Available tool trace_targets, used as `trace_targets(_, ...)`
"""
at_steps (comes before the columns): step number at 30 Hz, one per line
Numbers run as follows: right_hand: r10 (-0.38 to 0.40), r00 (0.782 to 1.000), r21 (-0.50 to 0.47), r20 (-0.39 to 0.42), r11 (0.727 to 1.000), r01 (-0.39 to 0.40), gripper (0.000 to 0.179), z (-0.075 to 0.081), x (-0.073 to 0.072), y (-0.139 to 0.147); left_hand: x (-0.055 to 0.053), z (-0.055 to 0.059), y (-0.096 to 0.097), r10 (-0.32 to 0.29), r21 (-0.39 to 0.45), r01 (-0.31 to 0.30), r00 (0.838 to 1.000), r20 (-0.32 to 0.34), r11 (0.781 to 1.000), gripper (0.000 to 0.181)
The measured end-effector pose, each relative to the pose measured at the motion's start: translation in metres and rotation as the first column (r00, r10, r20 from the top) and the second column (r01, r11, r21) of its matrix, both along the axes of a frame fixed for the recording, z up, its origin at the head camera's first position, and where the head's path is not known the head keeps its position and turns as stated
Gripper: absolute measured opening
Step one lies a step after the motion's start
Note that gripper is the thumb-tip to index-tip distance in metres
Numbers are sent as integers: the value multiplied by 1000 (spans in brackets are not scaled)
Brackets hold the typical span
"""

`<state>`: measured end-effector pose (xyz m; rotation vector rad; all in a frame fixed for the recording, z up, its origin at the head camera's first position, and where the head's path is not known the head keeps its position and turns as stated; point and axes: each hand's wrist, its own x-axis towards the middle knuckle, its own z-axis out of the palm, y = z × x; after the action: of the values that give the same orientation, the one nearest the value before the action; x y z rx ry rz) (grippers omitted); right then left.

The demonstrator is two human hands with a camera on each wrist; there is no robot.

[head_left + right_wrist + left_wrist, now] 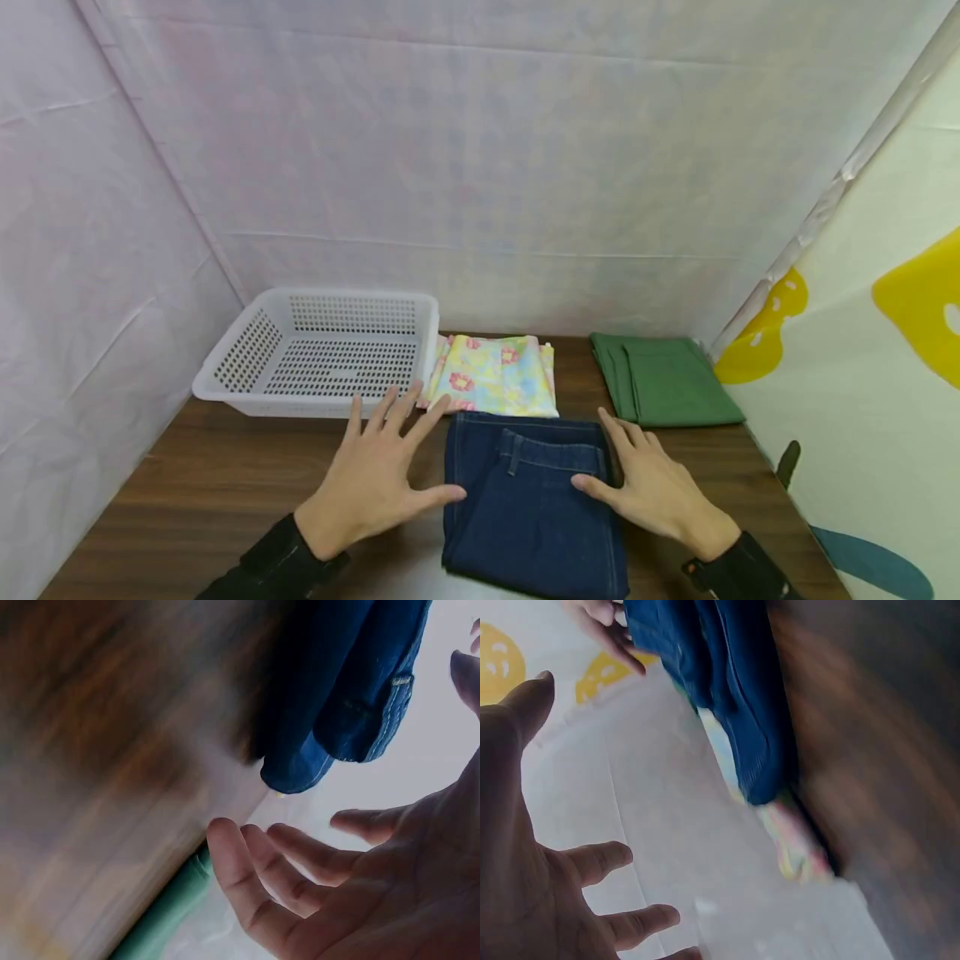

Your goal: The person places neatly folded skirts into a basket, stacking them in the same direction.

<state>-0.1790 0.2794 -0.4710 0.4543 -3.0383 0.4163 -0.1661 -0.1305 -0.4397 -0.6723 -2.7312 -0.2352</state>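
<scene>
A folded pair of dark blue jeans [536, 525] lies on the brown table in front of me, its waistband and a belt loop facing up. On its left side my left hand [378, 483] hovers with fingers spread and nothing held, the thumb tip close to the denim edge. My right hand [663, 492] is at the right side, thumb over the denim and fingers extended past its edge. In the left wrist view, a gap shows between the left palm [525, 877] and the stacked denim layers [735, 690]. The right wrist view shows the right fingers loosely bent, apart from the jeans [360, 697].
A white perforated plastic basket [341, 411] stands at the back left with nothing inside. Beside it lies a folded floral cloth [495, 379], right behind the jeans. Folded green fabric [675, 383] lies at the back right. Pale sheets [480, 167] hang behind and on both sides.
</scene>
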Motion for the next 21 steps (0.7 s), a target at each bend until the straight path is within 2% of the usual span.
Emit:
trace_targets(7,-69,994,-16,87,997,70,117,-2,9,-5,10,-8,27,-123,-3,124,992,25,992,104)
trace_targets(12,-121,983,-23,139,992,125,123,-1,13,-11,13,-15,41,-155,7,155,983,95,988,101)
trace_targets(15,-144,976,-23,164,989,149,123,-2,16,-15,14,-22,47,-136,32,133,976,171,991,100)
trace_targets(21,-160,966,-49,204,984,173,116,-5,19,-23,11,-33,57,-41,66,20,941,335,998,107)
